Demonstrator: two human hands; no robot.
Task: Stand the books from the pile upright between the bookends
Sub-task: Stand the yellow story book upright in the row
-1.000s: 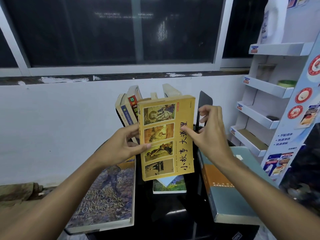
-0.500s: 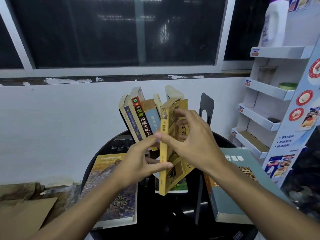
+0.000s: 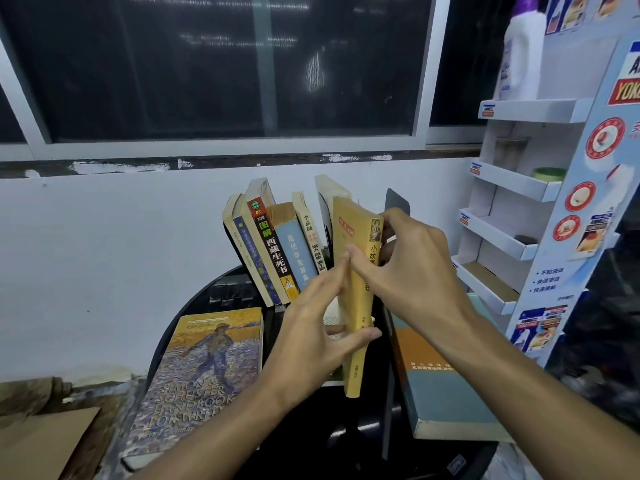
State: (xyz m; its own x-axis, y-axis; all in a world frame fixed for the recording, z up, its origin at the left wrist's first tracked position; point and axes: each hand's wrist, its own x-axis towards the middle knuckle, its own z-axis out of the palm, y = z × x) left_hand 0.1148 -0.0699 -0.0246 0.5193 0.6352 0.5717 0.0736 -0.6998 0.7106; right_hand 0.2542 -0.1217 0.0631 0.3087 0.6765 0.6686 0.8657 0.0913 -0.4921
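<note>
Turned upright, slim yellow paperback (image 3: 354, 225) pinched by left hand (image 3: 311, 327), right hand (image 3: 415, 271).

Handbook (image 3: 204, 368) lies left of the upright books (image 3: 277, 251).

Hidden parts
The right hand (image 3: 412, 271) covers most of the black bookend (image 3: 398, 202); the left hand (image 3: 311, 334) hides a flat book (image 3: 334, 378) under the yellow book (image 3: 360, 306).

one camera on the person's head looks forward and down, close over the table (image 3: 304, 441), toward the wall (image 3: 104, 254).
</note>
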